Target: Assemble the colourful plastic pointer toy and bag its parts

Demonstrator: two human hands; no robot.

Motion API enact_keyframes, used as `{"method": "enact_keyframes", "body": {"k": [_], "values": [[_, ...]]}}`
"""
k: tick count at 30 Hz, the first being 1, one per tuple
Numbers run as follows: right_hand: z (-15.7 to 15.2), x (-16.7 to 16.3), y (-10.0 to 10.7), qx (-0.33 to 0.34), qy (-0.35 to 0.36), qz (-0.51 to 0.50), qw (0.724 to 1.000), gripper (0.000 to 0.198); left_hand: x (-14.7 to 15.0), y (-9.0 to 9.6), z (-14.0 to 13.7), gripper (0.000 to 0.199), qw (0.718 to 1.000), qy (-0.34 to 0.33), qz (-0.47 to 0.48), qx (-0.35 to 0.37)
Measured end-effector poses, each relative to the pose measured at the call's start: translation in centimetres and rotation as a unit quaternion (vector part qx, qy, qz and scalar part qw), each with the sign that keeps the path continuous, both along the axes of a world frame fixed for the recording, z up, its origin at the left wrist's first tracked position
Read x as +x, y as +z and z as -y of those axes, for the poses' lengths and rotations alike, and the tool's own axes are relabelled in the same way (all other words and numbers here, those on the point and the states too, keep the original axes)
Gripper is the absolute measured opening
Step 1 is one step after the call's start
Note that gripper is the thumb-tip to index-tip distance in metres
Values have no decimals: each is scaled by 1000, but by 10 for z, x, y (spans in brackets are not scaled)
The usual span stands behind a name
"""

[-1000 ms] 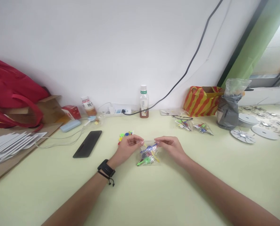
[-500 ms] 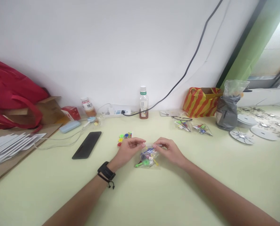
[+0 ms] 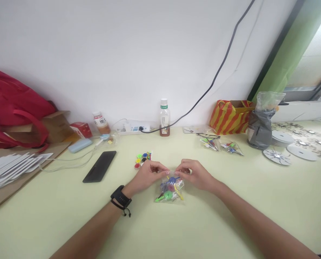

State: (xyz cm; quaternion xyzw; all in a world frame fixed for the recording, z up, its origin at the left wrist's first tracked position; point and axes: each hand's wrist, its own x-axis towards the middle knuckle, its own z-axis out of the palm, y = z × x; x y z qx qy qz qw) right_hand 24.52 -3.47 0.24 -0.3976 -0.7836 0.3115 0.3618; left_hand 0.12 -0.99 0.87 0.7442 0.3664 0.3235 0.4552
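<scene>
A small clear plastic bag (image 3: 170, 189) of colourful plastic pieces hangs or lies in front of me, its top edge between my hands. My left hand (image 3: 149, 175) pinches the upper left corner of the bag. At the upper right corner, the thumb and fingers of my right hand (image 3: 195, 174) are pinched on the same edge. Through the film I see blue, green, purple, red and yellow parts. Just behind my left hand, a group of coloured round pieces (image 3: 142, 159) rests on the table.
A black phone (image 3: 99, 166) lies left. At the wall stand a drink bottle (image 3: 164, 118) and a power strip (image 3: 134, 127). Two filled bags (image 3: 232, 147) lie right, near a striped bag (image 3: 229, 117), a grey bag (image 3: 261, 127) and white discs (image 3: 277, 157). A red bag (image 3: 11, 104) is far left.
The bag has shifted slightly towards me, and its pieces show more plainly. Both hands have come a little lower, still pinching its top edge.
</scene>
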Motion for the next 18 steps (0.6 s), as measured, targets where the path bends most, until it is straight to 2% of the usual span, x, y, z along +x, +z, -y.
{"method": "enact_keyframes", "body": {"k": [4, 9, 12, 15, 18], "values": [[3, 11, 15, 0, 36, 47, 998, 28, -4, 7, -1, 29, 999, -21, -44, -11], [13, 22, 34, -41, 81, 77, 993, 32, -5, 20, 1, 32, 994, -73, -68, -38], [22, 27, 40, -71, 84, 92, 990, 30, 1, 29, 10, 31, 993, -73, -97, 6], [36, 34, 43, -94, 59, 103, 988, 31, 11, 34, 19, 32, 990, -60, -122, 33], [52, 53, 44, -75, 17, 133, 988, 31, 14, 37, 24, 27, 983, -65, -148, 82]]}}
